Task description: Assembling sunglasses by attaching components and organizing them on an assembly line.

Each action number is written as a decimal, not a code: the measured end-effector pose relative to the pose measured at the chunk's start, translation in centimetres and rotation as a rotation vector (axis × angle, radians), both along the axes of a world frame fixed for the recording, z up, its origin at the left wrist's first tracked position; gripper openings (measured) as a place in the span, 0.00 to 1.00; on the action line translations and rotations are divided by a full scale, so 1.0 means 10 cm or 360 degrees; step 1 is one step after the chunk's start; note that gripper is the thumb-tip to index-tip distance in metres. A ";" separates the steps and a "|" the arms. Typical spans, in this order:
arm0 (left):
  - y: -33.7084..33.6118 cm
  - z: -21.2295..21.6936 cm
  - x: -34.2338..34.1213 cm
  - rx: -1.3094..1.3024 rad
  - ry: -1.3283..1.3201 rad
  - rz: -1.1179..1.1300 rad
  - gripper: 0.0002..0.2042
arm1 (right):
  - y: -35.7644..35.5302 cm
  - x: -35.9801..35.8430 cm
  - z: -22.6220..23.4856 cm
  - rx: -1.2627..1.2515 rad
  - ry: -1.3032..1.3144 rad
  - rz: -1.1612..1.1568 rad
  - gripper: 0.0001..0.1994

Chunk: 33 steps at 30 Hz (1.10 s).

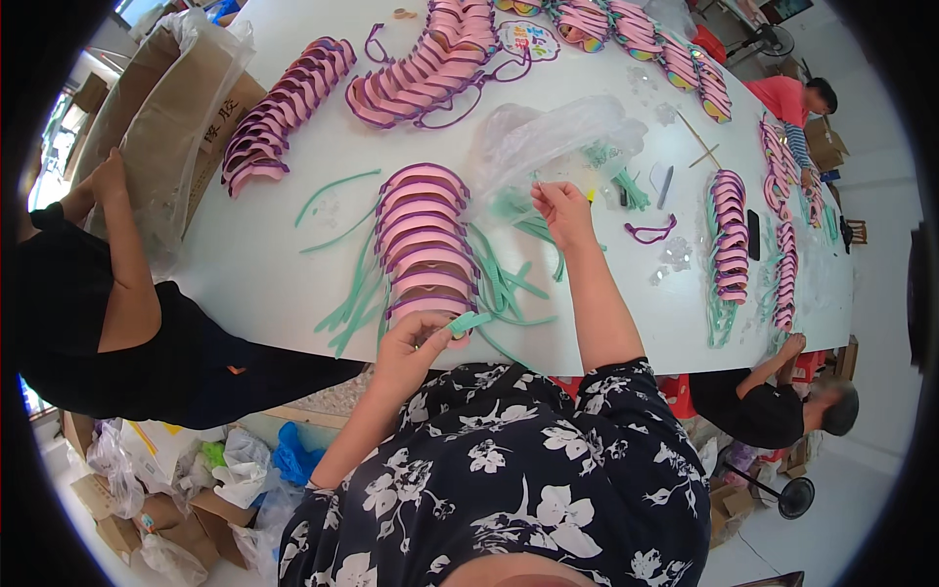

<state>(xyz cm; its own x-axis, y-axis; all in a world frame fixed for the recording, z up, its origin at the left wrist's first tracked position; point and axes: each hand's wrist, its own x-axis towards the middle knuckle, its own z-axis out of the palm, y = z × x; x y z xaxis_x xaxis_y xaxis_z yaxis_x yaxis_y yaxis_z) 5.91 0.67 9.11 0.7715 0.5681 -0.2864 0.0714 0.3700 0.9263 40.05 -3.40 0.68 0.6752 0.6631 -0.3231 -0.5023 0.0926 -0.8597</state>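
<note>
Hands of the wearer: two, a left hand [416, 342] and a right hand [563, 210].
Other people: three, one in black [88, 323] on the left, one in red [797, 103] at the far right, one in black [782, 406] at the lower right.
Rows of pink visors: about eight, among them the near row [425, 240].
Teal strips [357, 293]: many, too tangled to count.
Clear plastic bags [548, 137] on the table: one.
Tables [254, 254]: one.
Floor fans [787, 494]: one.
</note>
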 end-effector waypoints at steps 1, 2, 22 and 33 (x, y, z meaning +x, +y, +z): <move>0.00 0.00 -0.01 0.0003 -0.0006 0.0012 0.07 | -0.06 -0.13 0.10 0.0039 0.0060 0.0039 0.07; 0.01 -0.02 -0.01 0.0019 0.0002 0.0016 0.07 | -0.12 -0.26 0.21 0.0078 0.0121 0.0077 0.07; -0.04 -0.06 -0.05 -0.0023 -0.0111 0.0242 0.07 | -0.56 -1.79 0.84 0.0074 0.0190 0.0587 0.12; -0.08 -0.09 -0.08 -0.0047 -0.0077 0.0225 0.07 | -0.60 -1.89 0.74 0.0009 0.0084 0.0671 0.10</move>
<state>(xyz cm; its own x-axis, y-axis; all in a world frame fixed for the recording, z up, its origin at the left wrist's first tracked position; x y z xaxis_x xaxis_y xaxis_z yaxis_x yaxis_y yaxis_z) 5.12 -0.14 8.19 0.6978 0.6638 -0.2692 -0.0275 0.4003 0.9160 21.10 -9.36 8.09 0.3273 0.8796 -0.3452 -0.5404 -0.1254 -0.8320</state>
